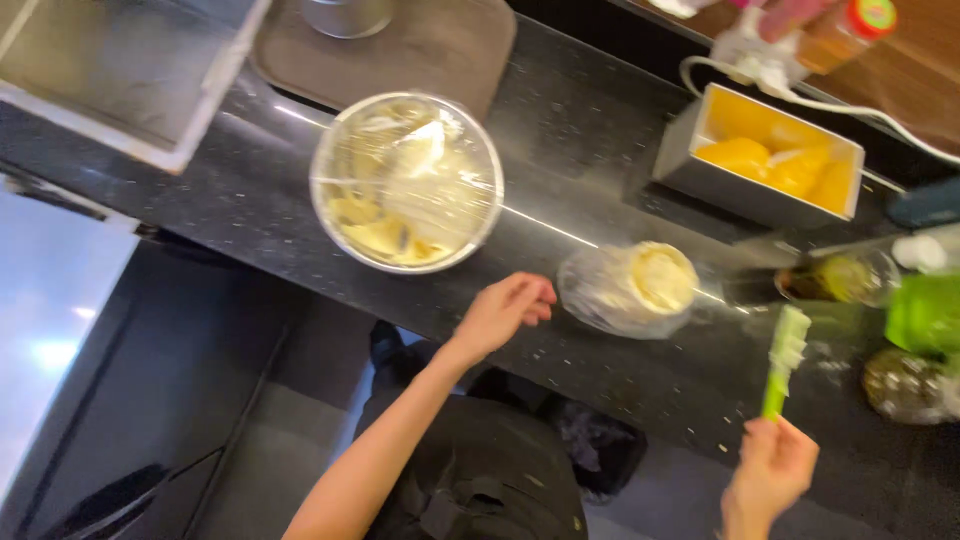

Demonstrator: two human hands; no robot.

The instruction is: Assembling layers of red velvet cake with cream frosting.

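The fingers of the left hand (503, 312) are lightly curled and held close together, their tips pointing at the plastic-wrapped cup of cream (632, 288) and stopping just short of its crinkled wrap; they grip nothing. The bare left forearm rises from the lower middle of the view, over the person's dark apron, with the wrist a little bent above the black counter (560, 140). The right hand (770, 472) sits below and to the right of that cup, fingers and thumb pinched around the bottom end of a green-handled spatula (783, 360), which it holds nearly upright so that the pale blade points up toward the back of the counter.

The cup is small and round, filled with a pale, creamy mass, and loose clear plastic bulges around its left side. It stands on the counter near the front edge, between the two hands.

Left of the cup and farther back stands a large metal mixing bowl (406, 182) covered with clear film, with pale yellow batter or cream showing underneath. Behind and to the right of the cup is a rectangular metal tin (758, 152) holding yellow-orange fruit pieces. Right of the cup lies a blurred glass jar (835, 278), too smeared to tell more.
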